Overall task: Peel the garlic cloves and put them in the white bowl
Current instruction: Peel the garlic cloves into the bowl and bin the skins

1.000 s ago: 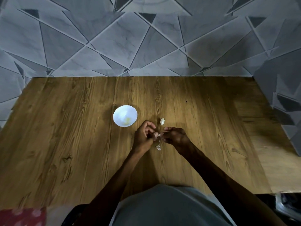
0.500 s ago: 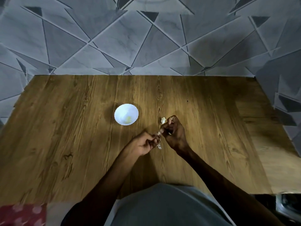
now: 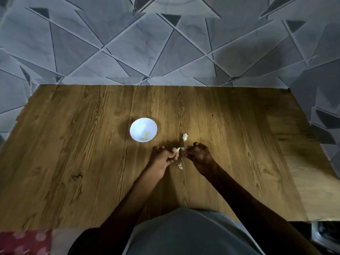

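I see the left hand (image 3: pixel 163 158) with its fingers curled round a garlic clove (image 3: pixel 177 149). The right hand (image 3: pixel 200 155) pinches the clove's other end. Both are over the middle of the table (image 3: pixel 73 144). Peel scraps (image 3: pixel 180 166) lie just toward the near edge, and a pale piece (image 3: pixel 185 137) lies just beyond the hands. The white bowl (image 3: pixel 137 126) stands near, to the left, with something yellowish inside.

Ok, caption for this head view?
Left hand and right hand pinch a garlic clove above the table; white bowl nearby, peel scraps beneath.
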Available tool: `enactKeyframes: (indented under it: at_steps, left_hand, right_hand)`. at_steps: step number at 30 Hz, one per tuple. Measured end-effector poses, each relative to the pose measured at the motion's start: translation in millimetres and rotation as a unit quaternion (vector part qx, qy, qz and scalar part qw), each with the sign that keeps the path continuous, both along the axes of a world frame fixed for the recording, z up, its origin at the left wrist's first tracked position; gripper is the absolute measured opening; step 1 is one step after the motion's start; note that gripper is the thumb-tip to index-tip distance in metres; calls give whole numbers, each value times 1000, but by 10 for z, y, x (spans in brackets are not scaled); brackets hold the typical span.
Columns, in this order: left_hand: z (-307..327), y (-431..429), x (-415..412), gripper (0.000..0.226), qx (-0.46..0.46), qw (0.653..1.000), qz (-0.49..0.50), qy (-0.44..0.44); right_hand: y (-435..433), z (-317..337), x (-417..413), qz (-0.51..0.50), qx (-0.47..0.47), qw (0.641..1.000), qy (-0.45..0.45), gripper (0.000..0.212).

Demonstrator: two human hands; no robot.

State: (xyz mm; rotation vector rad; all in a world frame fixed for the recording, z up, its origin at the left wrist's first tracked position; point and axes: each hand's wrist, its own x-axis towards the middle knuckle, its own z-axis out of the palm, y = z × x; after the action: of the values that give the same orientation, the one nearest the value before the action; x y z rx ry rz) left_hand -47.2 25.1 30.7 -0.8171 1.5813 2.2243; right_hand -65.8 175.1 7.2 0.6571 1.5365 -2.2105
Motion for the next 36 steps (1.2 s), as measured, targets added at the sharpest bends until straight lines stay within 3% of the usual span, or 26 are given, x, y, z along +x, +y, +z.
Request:
enactKeyframes:
  at_steps: [1,2,5,8,12,18,23,28,36]
  left_hand:
    - [17,-19,-17,27,45,999,-8,-23]
    - [20,-42,-21,28,28,999,-14,-24]
    - [-37,-120,3,31,-192,980,-22,51]
    - [-218,-196,-9,32,-334,933,-84,101]
    - [-440,-273,-16,23,-413,895,-121,115]
    - [-545,-305,-5,24,-447,866,-153,166]
    - [-585,-319,6,17,-469,850,-136,198]
    - [-594,-349,111,13,-463,859,-96,196]
    - [-588,-276,344,15,-402,895,-77,177]
  right_hand:
    - [38,-7,9,-4,10,999,36,29]
    - [67,-6,24,6,22,997,72,30]
    - [143,-51,55,53,158,977,130,21]
    - [134,-139,37,138,355,906,186,18]
    - [90,-261,-4,250,460,824,218,10]
    - [18,-273,23,309,536,723,307,20]
    - [29,-401,168,363,593,598,399,27]
    - [142,-464,376,380,582,552,461,33]
    - [209,-517,295,388,539,474,578,21]
